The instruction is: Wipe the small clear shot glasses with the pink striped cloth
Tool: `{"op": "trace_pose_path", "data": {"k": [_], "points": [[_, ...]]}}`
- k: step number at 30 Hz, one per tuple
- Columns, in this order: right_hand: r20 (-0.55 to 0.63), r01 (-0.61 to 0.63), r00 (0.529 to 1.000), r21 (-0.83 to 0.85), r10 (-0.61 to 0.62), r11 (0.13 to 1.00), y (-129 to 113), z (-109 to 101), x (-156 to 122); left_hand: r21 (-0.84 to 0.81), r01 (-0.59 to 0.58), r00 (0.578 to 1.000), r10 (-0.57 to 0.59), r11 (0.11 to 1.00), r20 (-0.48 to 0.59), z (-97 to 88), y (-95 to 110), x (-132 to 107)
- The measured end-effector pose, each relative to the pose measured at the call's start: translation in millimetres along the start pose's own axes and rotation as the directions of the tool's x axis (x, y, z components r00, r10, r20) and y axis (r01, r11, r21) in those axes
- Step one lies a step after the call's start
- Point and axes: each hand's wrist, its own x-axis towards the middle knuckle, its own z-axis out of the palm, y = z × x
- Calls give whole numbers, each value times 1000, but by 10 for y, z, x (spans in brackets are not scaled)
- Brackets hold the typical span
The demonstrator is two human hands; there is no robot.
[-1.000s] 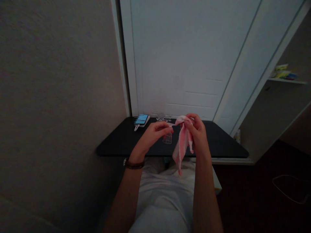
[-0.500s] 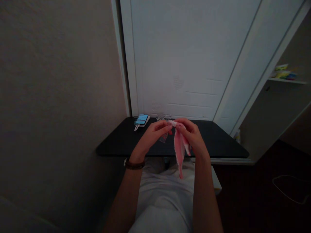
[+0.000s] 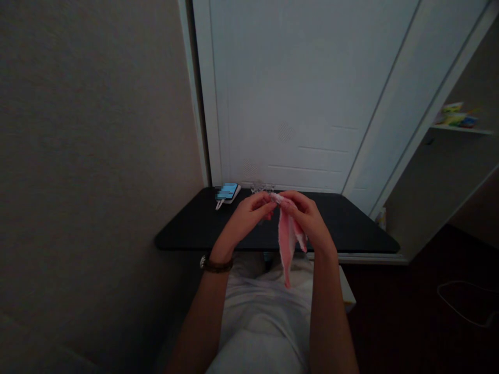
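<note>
A pink cloth point(image 3: 286, 244) with fuzzy white edges is stretched between my hands, above the front part of a black table. My left hand point(image 3: 251, 212) pinches its bunched upper end between thumb and fingers. Close beside it, my right hand point(image 3: 310, 215) is closed on the same cloth, thumb pressed against the fabric. Two pointed ends hang down below the right hand, the longer one reaching past the table edge. Behind the hands lies something clear and crinkled point(image 3: 262, 188), like plastic; my fingers partly cover it.
A lit phone point(image 3: 227, 191) rests on a white object with a cable at the back left of the black table point(image 3: 187, 228). White panels stand right behind the table. On the right are a shelf point(image 3: 462, 129) with colourful packets and a white cable point(image 3: 463, 306) on the dark floor.
The hanging cloth has swung slightly left. A clear piece that showed below my left hand is now barely visible. Both hands keep their hold, almost in the same place.
</note>
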Motion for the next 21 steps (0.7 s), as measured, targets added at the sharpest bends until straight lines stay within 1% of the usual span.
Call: {"op": "trace_pose_path", "data": {"k": [4, 10, 16, 21], "points": [[-15, -5, 1000, -40, 5, 999, 45, 6, 21, 184, -2, 999, 9, 983, -36, -19, -44, 0], [-63, -9, 998, -110, 2, 994, 103, 8, 34, 333, 20, 997, 5, 943, -72, -2, -43, -5], [-90, -22, 996, -135, 10, 991, 121, 29, 41, 398, 40, 996, -3, 916, -95, 0, -52, -9], [-120, -7, 993, -145, -10, 989, 138, 25, 37, 346, 19, 996, 13, 938, -90, 4, -93, -8]]}}
